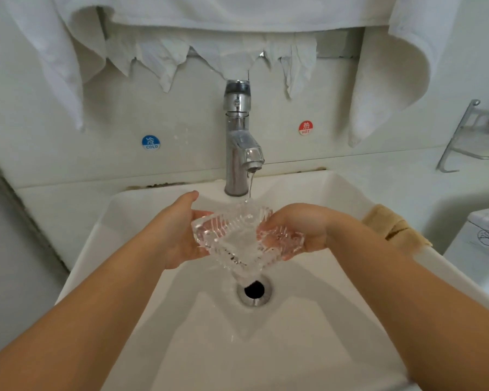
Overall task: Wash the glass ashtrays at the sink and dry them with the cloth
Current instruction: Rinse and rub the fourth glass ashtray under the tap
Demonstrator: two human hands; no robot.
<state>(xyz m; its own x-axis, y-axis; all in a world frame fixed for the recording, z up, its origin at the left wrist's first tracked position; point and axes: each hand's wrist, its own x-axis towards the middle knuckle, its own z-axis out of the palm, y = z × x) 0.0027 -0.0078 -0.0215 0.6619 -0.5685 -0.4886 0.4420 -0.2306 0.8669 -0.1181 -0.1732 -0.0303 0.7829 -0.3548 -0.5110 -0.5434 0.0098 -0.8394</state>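
Rinsing in hand: left hand [181,235] and right hand [302,232] grip, apparently, one ashtray [237,238] under the tap [239,136]; drying with cloth [393,225] follows.

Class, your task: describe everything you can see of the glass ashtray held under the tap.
The glass ashtray is clear, thick cut glass with ribbed, faceted sides, roughly square. It is held tilted over the sink basin, above the drain. A thin stream from the chrome tap falls into it, and water spills from its lower edge. The left hand grips its left side, the right hand its right; fingers show through the glass.
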